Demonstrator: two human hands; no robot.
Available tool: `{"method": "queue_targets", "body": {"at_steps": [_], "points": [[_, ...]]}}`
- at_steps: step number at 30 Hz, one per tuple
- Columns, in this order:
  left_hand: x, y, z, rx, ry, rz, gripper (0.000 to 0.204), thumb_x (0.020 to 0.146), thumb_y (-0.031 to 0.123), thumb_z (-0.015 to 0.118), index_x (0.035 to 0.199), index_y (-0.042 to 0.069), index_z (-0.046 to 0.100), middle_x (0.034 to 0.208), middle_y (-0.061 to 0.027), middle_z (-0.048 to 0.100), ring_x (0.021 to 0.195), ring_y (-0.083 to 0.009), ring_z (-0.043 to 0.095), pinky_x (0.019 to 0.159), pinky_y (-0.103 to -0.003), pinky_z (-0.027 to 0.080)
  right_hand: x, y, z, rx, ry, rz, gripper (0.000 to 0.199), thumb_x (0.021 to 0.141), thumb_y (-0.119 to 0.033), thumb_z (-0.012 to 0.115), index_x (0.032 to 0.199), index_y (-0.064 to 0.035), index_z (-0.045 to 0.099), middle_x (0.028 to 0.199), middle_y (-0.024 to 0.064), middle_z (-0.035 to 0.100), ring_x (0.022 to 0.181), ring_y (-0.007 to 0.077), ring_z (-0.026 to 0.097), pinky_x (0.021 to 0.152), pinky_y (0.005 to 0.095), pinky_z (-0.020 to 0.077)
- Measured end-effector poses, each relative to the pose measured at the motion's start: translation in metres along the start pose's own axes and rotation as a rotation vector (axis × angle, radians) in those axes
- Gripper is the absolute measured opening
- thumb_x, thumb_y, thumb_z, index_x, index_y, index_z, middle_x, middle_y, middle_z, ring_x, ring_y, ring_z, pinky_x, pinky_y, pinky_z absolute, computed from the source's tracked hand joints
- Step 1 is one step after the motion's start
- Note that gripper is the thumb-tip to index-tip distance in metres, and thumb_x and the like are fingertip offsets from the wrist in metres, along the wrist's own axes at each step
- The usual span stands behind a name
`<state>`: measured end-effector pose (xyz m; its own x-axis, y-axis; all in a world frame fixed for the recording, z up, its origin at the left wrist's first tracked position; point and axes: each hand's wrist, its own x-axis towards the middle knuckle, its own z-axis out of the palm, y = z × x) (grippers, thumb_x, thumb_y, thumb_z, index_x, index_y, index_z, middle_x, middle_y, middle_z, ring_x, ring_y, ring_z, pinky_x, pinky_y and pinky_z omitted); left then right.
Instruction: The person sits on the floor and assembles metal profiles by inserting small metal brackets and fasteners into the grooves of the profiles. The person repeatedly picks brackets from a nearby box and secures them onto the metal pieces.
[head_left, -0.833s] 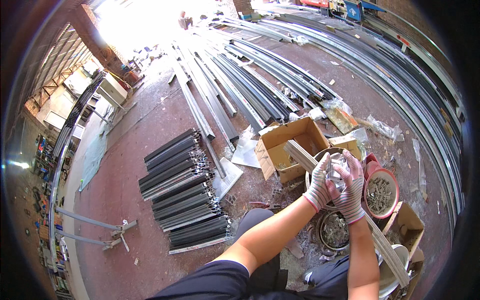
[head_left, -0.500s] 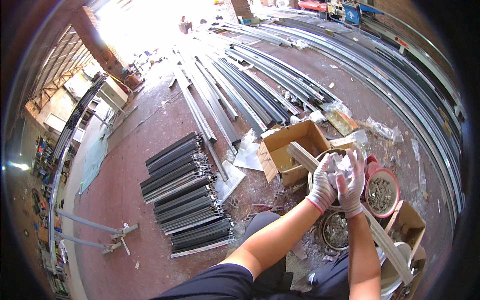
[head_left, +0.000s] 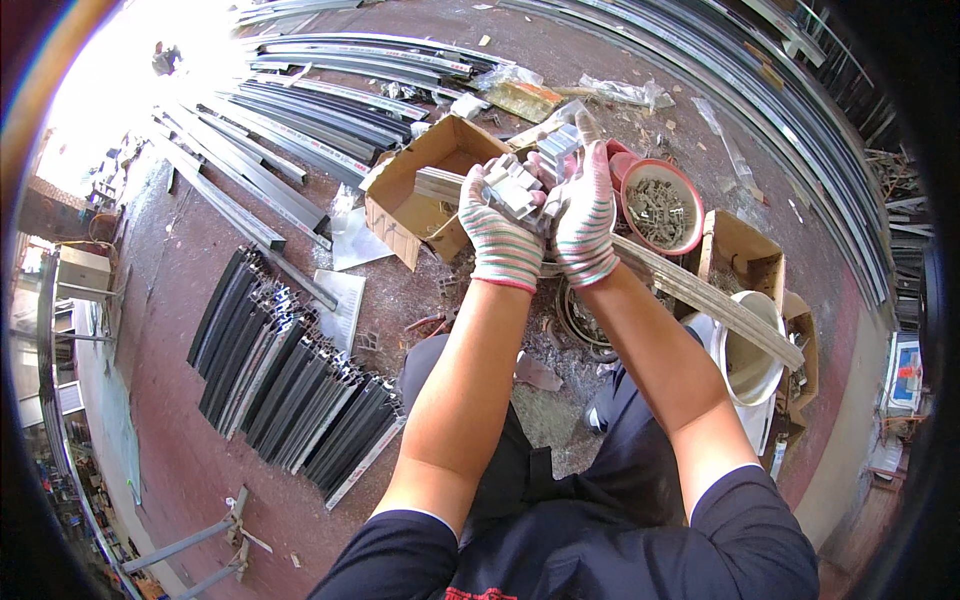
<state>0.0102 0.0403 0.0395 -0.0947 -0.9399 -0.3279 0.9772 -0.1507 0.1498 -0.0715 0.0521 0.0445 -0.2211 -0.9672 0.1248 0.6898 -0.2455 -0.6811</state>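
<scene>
Both hands wear striped knit gloves and meet over a long pale metal profile [head_left: 720,300] that runs from the cardboard box to the lower right. My left hand [head_left: 497,232] grips a small silver angular metal fitting [head_left: 512,184]. My right hand [head_left: 583,212] holds the upper end of the same cluster of silver pieces [head_left: 558,145]. Below my hands, a round bowl [head_left: 578,322] on the floor is partly hidden by my forearms.
An open cardboard box [head_left: 420,185] lies left of my hands. A red bowl of small metal parts [head_left: 660,208], a second small box [head_left: 740,258] and a white bucket [head_left: 750,350] stand to the right. A stack of dark short profiles [head_left: 290,385] lies left; long profiles [head_left: 300,120] beyond.
The view has tilted and moved closer to my hands. My hands have stayed together on the silver pieces, raised slightly above the long profile.
</scene>
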Motion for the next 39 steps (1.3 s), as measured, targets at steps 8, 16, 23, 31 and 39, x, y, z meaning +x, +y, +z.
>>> {"method": "queue_targets", "body": {"at_steps": [8, 16, 23, 31, 39], "points": [[0.012, 0.022, 0.003, -0.016, -0.071, 0.031, 0.032, 0.092, 0.035, 0.054, 0.098, 0.005, 0.063, 0.086, -0.0094, 0.066, 0.068, -0.0250, 0.063, 0.049, -0.031, 0.049, 0.015, 0.014, -0.021, 0.021, 0.136, 0.114, 0.057, 0.098, -0.036, 0.061, 0.143, -0.0071, 0.041, 0.119, 0.0102, 0.055, 0.101, 0.0232, 0.064, 0.073, 0.0384, 0.0582], [0.030, 0.060, -0.008, -0.003, -0.069, 0.108, 0.031, 0.093, 0.032, 0.051, 0.109, 0.006, 0.061, 0.098, -0.0101, 0.068, 0.089, -0.0234, 0.067, 0.049, -0.029, 0.048, 0.051, -0.023, -0.083, -0.364, 0.167, 0.147, 0.078, 0.083, 0.013, 0.070, 0.149, -0.0064, 0.033, 0.120, 0.0177, 0.059, 0.098, 0.0323, 0.069, 0.085, 0.0434, 0.0623], [0.034, 0.068, -0.012, 0.024, -0.146, 0.124, 0.044, 0.089, 0.030, 0.052, 0.118, -0.003, 0.052, 0.108, -0.0208, 0.063, 0.094, -0.0278, 0.068, 0.055, -0.029, 0.053, 0.059, -0.051, -0.163, -1.370, 0.203, 0.470, 0.049, 0.094, -0.038, 0.068, 0.129, -0.0055, 0.057, 0.098, 0.0110, 0.071, 0.070, 0.0163, 0.064, 0.066, 0.0333, 0.0536], [0.025, 0.049, 0.004, 0.109, -0.036, 0.165, 0.033, 0.092, 0.029, 0.054, 0.112, 0.004, 0.059, 0.101, -0.0125, 0.068, 0.087, -0.0240, 0.070, 0.054, -0.030, 0.053, 0.034, -0.014, -0.187, -2.106, -0.259, 0.397, 0.058, 0.104, -0.042, 0.030, 0.107, -0.0009, 0.071, 0.112, 0.0277, 0.067, 0.107, 0.0419, 0.064, 0.096, 0.0495, 0.0478], [0.025, 0.048, 0.006, 0.175, -0.025, 0.179, 0.029, 0.092, 0.033, 0.054, 0.107, 0.010, 0.063, 0.095, -0.0079, 0.069, 0.074, -0.0193, 0.064, 0.054, -0.031, 0.051, 0.033, -0.011, -0.207, -1.972, -0.265, 0.326, 0.031, 0.097, -0.023, 0.053, 0.118, -0.0049, 0.068, 0.109, 0.0210, 0.071, 0.104, 0.0363, 0.067, 0.092, 0.0424, 0.0512]]}}
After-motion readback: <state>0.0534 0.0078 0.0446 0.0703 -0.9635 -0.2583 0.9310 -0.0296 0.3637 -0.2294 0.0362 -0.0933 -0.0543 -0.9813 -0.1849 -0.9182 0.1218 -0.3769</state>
